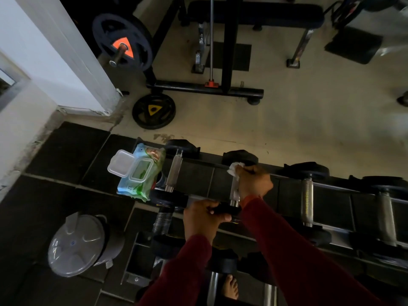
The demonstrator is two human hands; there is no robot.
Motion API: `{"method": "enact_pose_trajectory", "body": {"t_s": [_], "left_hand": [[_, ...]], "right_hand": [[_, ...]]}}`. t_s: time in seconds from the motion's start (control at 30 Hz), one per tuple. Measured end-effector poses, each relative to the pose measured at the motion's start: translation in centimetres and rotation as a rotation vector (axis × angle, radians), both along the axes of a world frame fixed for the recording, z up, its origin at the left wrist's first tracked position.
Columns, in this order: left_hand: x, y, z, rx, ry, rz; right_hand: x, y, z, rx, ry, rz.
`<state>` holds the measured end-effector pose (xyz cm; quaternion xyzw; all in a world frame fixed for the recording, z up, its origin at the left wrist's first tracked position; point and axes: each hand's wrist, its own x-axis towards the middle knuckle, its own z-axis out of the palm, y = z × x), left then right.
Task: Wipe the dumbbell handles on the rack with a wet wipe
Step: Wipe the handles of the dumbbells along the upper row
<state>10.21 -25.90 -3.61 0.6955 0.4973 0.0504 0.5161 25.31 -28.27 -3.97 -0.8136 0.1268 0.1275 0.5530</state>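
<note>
Dumbbells with black ends and knurled steel handles sat on the long black rack | second dumbbell under work, I judged mid-wipe | right hand clenched the white wet wipe round its handle | left hand gripped the near end | next: stroke along the handle, then the neighbouring one.

The right hand and wet wipe hide the handle's upper half

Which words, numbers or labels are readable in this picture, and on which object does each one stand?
"72": wet wipe pack, near its lower left corner; the digits are small, so this reading is uncertain.
Other print on the pack: too blurred to read.
Orange label on the upper weight plate: no legible text.
Yellow label on the lower weight plate: no legible text.
</note>
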Motion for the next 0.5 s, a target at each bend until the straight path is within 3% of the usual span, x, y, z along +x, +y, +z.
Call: {"method": "enact_pose_trajectory", "body": {"t_s": [0.3,0.5], "left_hand": [[0.0,0.1,0.0,-0.004,-0.012,-0.002],[-0.3,0.0,-0.2,-0.024,-0.011,-0.002]], "right_hand": [[-0.1,2.0,0.2,-0.058,0.018,-0.015],[-0.5,0.6,0.3,0.075,0.106,-0.118]]}}
